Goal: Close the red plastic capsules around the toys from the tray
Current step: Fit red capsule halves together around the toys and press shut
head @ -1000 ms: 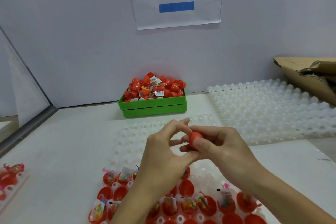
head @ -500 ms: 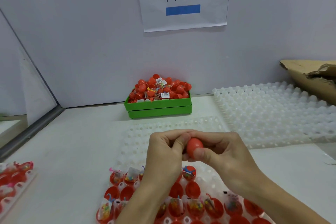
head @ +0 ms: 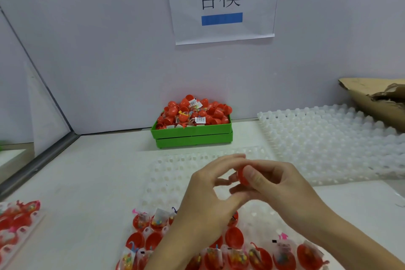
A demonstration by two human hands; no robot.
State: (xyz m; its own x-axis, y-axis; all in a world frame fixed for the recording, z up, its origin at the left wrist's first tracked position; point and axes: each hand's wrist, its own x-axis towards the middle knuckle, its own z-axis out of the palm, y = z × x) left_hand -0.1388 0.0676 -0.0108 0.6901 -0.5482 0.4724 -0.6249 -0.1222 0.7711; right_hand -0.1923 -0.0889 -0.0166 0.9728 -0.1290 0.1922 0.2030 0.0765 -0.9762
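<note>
Both hands (head: 252, 184) clamped round one small, glossy red capsule (head: 242, 176), mostly hidden.

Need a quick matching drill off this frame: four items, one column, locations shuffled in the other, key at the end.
Items
1. red capsule
2. green box
3. paper sign
4. torn cardboard

Places
A. far right, against the wall
B. on the wall, above the green box
C. pinched between the left hand and right hand
D. at the back of the table, heaped with red capsules

Pairs: 1-C, 2-D, 3-B, 4-A
</note>
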